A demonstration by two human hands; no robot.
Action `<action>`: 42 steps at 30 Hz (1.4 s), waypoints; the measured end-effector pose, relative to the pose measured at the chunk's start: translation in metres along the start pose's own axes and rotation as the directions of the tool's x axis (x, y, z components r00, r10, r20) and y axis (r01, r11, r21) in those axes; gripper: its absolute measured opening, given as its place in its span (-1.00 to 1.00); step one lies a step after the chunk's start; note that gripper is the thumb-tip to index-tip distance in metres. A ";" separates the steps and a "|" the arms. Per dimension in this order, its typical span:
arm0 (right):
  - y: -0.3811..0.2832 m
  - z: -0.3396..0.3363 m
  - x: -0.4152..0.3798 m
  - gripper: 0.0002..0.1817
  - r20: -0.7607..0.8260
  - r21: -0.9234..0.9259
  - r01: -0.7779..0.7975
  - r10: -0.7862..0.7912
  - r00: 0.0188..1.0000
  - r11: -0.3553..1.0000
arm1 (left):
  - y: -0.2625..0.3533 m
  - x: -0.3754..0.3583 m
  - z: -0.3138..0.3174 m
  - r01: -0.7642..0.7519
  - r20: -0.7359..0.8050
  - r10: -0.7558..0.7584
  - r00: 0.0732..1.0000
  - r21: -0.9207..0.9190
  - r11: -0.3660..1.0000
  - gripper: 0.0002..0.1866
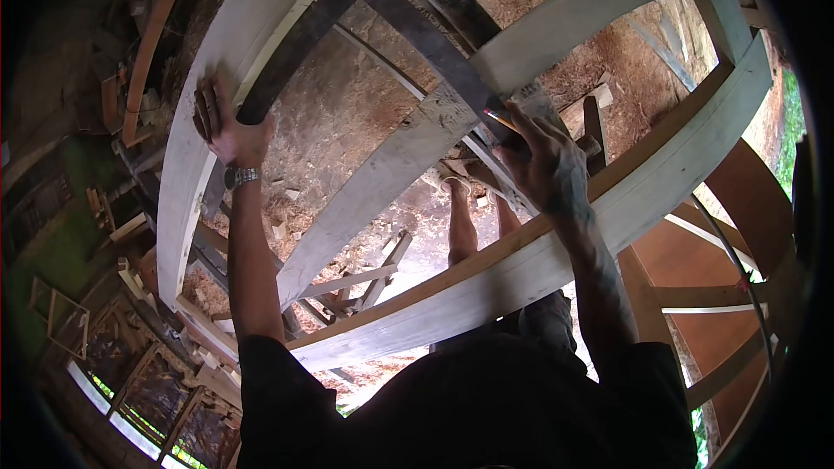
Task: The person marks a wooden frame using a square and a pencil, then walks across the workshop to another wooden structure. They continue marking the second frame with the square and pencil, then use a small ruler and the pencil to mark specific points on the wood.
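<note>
In the head camera view, a big curved wooden frame [426, 317] fills the space in front of the person, its pale bands bowing out to both sides. A pale plank [369, 182] crosses its middle on a slant, and a dark L-shaped piece [417, 30] lies across the frame, its corner farthest from the person. Through the opening I can see bare lower legs [463, 227] above a floor [326, 104] strewn with shavings.

Both arms reach forward over the near band, well apart. The left arm runs nearly straight; the left hand [233, 128] is laid open on the pale outer band, fingers spread and pointing away, thumb beside one end of the dark L-shaped piece. The right arm angles inward, and the right hand [546, 161], fingers bent, grasps a pencil [502, 120] by the other leg of that piece. A metal-banded watch [242, 176] circles the left wrist.
</note>
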State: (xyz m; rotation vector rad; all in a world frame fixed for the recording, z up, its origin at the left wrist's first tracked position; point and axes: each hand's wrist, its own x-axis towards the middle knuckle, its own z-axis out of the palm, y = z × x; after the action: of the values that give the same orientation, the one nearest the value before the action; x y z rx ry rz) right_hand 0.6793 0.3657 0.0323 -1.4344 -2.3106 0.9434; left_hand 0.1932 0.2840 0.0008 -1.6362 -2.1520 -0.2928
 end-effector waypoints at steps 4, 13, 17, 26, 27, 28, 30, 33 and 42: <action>0.000 -0.001 0.000 -0.22 0.018 -0.010 -0.003 0.003 1.000 1.000 | -0.002 0.000 -0.001 -0.020 0.000 0.020 1.000 -0.021 1.000 0.10; -0.002 -0.001 0.001 -0.23 0.004 0.019 -0.019 0.019 1.000 1.000 | -0.005 -0.002 0.002 -0.019 0.003 0.019 1.000 -0.023 1.000 0.11; 0.000 0.002 0.000 -0.27 -0.043 0.021 0.025 -0.024 0.999 0.999 | -0.006 -0.003 0.004 -0.007 0.010 0.007 1.000 -0.024 1.000 0.14; -0.004 -0.004 0.002 -0.28 -0.002 0.005 -0.002 0.002 1.000 1.000 | -0.008 -0.005 0.007 -0.005 0.037 0.006 0.999 -0.014 1.000 0.24; -0.006 -0.006 0.003 -0.28 -0.004 -0.031 0.033 -0.033 0.999 0.999 | -0.010 -0.006 0.006 0.004 0.042 -0.004 0.999 0.000 1.000 0.25; -0.005 -0.006 0.004 -0.27 0.014 -0.044 0.021 -0.020 1.000 0.999 | -0.009 -0.006 0.003 0.022 0.070 -0.021 0.997 -0.006 1.000 0.27; -0.005 -0.005 0.005 -0.26 0.050 -0.072 -0.003 0.007 0.999 0.997 | -0.011 -0.007 0.006 0.010 0.008 -0.010 1.000 -0.028 1.000 0.24; -0.009 -0.009 0.010 -0.32 -0.013 -0.106 0.118 -0.120 0.993 0.987 | -0.011 -0.006 0.009 0.013 -0.055 -0.015 0.998 -0.035 0.999 0.17; 0.022 -0.021 0.037 -0.74 -0.262 -0.054 0.085 -0.096 0.960 0.995 | -0.003 -0.003 -0.003 0.049 -0.092 -0.056 0.994 -0.077 0.996 0.16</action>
State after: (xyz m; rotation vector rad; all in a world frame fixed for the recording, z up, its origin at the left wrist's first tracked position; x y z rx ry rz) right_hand 0.6882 0.4123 0.0301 -1.3645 -2.1877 0.6378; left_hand 0.1915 0.2793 0.0023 -1.5746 -2.1399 -0.4624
